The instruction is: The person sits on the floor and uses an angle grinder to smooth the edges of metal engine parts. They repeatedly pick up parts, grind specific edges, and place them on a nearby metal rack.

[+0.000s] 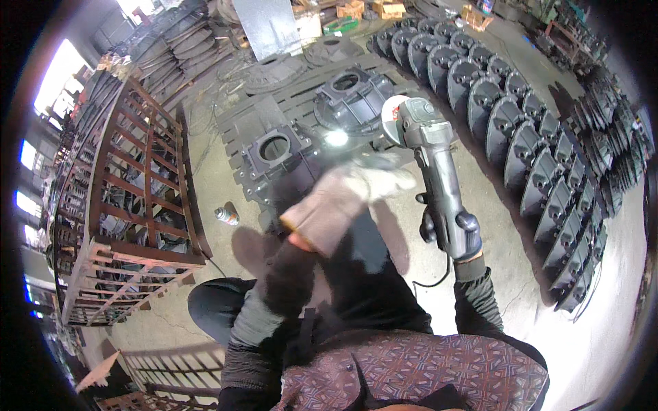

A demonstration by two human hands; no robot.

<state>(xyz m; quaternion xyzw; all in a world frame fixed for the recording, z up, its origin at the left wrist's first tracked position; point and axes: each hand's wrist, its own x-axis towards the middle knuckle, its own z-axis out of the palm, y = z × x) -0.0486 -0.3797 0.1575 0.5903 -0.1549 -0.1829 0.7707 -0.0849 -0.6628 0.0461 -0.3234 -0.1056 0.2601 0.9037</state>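
Observation:
My right hand [452,229], in a dark coated glove, is wrapped round the grey body of an angle grinder [439,175]. The grinder stands nearly upright in the view, its disc [393,120] at the far end, a pale face with a red centre. My left hand [370,181] wears a pale work glove with a long brownish cuff. It is blurred, with the fingers stretched toward the grinder but apart from it, and nothing shows in them. Beyond it lies a dark metal casting [286,151] with a round opening, partly hidden by my glove.
A second casting [353,92] sits farther off on the slatted support. Rows of dark round castings [507,116] line the right. A rusty metal crate [147,185] stands at left, with a spray can [226,216] beside it. The grinder's cord [439,281] hangs near my leg.

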